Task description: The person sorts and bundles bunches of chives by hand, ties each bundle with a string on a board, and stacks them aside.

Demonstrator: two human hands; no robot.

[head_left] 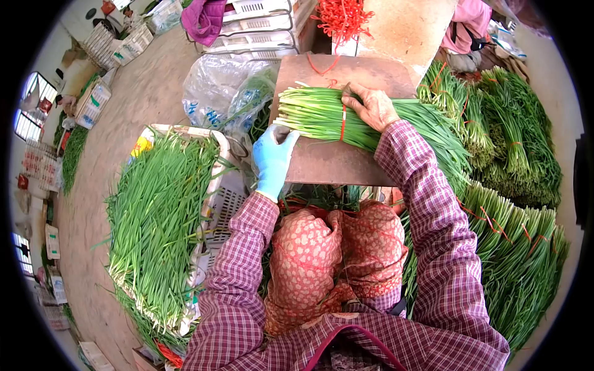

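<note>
A bundle of garlic chives lies across a brown board before me, white ends to the left, green leaves hanging off the right side. A red tie circles its middle. My left hand, in a light blue glove, is closed at the lower corner of the white ends, fingers partly hidden. From above, my bare right hand grips the bundle just right of the tie. A small dark piece shows by its thumb; I cannot tell what it is.
Loose chives fill a white crate at left. Tied bundles are stacked at right. Beyond the board hang red ties; a clear plastic bag and stacked white crates are at the back left.
</note>
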